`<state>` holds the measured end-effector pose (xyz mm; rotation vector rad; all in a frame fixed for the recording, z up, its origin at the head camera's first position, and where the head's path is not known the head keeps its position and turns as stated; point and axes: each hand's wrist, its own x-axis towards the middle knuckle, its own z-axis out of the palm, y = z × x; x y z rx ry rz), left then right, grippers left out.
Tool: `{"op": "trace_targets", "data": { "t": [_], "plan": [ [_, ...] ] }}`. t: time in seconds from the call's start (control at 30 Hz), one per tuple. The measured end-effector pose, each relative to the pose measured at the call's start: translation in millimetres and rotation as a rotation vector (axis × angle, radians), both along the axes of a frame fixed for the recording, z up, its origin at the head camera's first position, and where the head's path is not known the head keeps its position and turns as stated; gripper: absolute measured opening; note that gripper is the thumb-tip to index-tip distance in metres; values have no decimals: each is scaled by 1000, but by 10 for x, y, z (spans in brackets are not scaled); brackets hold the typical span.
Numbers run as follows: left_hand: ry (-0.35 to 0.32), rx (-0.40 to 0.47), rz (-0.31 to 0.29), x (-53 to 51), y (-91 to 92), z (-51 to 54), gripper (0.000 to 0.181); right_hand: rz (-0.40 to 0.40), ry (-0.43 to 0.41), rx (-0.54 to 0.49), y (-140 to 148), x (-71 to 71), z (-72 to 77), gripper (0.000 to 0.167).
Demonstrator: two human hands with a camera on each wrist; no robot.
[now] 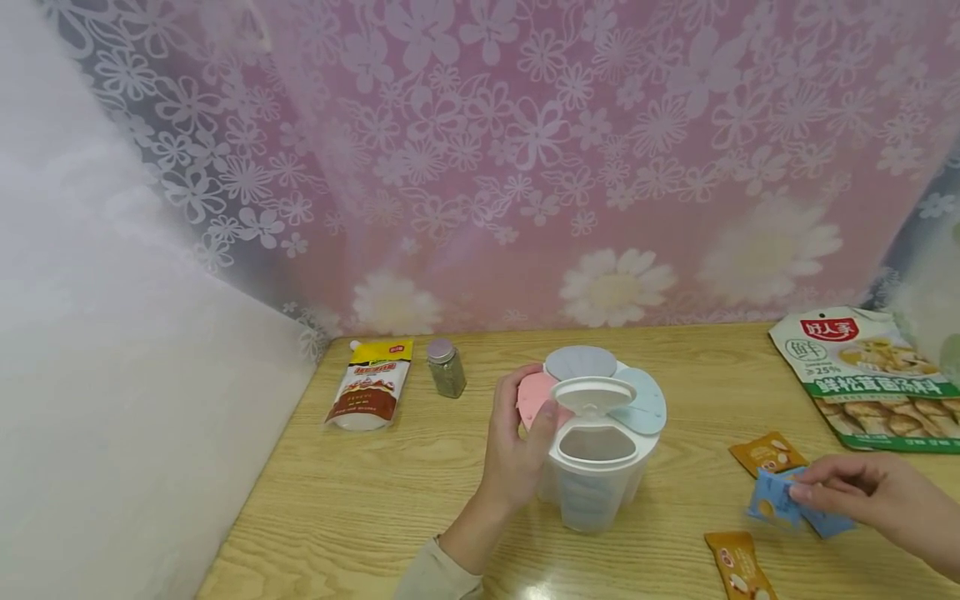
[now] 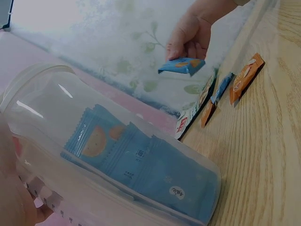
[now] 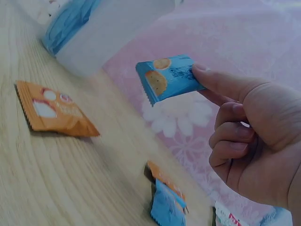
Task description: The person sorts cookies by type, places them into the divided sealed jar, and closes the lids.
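A clear container [image 1: 590, 496] with pink, grey, blue and white flap lids stands on the table, its white front flap raised. My left hand [image 1: 513, 454] grips its left side, the thumb on top by the pink lid. Several blue packets [image 2: 127, 160] lie inside the front compartment in the left wrist view. My right hand [image 1: 877, 500] pinches a blue packet [image 3: 171, 77] between thumb and index finger, above the table right of the container. Below it another blue packet [image 3: 165, 207] lies against an orange packet [image 1: 768, 454]. A second orange packet [image 1: 738, 567] lies nearer the front.
At the back left lie a pouch with a yellow top [image 1: 371, 383] and, beside it, a small jar with a purple lid [image 1: 446, 371]. A large green and white bag [image 1: 877, 379] lies at the back right. A flowered pink sheet [image 1: 525, 167] hangs behind the table.
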<state>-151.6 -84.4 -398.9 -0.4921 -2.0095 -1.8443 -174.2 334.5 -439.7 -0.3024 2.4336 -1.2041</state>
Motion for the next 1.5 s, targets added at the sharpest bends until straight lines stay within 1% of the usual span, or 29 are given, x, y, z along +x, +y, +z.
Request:
{"op": "trace_targets", "data": {
  "t": [0.07, 0.17, 0.3, 0.37, 0.57, 0.7, 0.73, 0.8, 0.9, 1.0, 1.07, 1.1, 1.13, 1.23, 1.3, 1.33, 1.37, 1.47, 1.5],
  "plan": [
    [-5, -6, 4, 2, 1, 0, 43, -20, 23, 1, -49, 21, 33, 26],
    [-11, -10, 5, 6, 3, 1, 42, -26, 87, -32, -131, 47, 82, 22],
    [-5, -11, 12, 6, 6, 8, 41, -8, 180, -83, -225, 76, 148, 16],
    [2, -10, 15, 4, 6, 11, 41, 11, 210, -119, -263, 80, 185, 16],
    [-4, -18, 12, 3, -16, -2, 41, 41, 289, -220, -420, 122, 308, 15],
    [-7, -16, 42, 29, -63, -9, 40, 83, 294, -284, -647, 123, 418, 12],
    [-7, -13, 51, 37, -71, -8, 40, 107, 294, -310, -699, 117, 449, 12],
    [0, -8, 47, 45, -76, -8, 40, 146, 302, -363, -776, 110, 509, 14],
    [5, -7, 13, 35, -49, -6, 41, 210, 335, -460, -809, 118, 593, 22],
    [14, -15, -10, 11, -11, 3, 41, 215, 351, -527, -831, 141, 665, 27],
    [14, -14, -8, 8, -3, 2, 41, 220, 346, -576, -877, 143, 702, 30],
    [15, -14, -6, 6, -1, 0, 41, 231, 350, -618, -911, 141, 714, 32],
    [17, -15, -4, 4, 1, -3, 41, 226, 355, -631, -950, 149, 737, 34],
    [13, -17, 0, -3, 3, -13, 41, 261, 370, -761, -1074, 155, 785, 40],
    [11, -22, 3, -9, 3, -17, 40, 248, 391, -825, -1176, 177, 832, 42],
    [8, -22, 5, -10, 3, -18, 40, 220, 412, -823, -1232, 194, 866, 41],
    [7, -23, 7, -8, 3, -16, 40, 209, 431, -844, -1288, 204, 893, 40],
    [13, -22, 9, -5, 5, -12, 40, 168, 507, -825, -1466, 236, 1001, 37],
    [17, -22, 9, -4, 5, -11, 40, 175, 538, -833, -1524, 237, 1030, 36]
  ]
}}
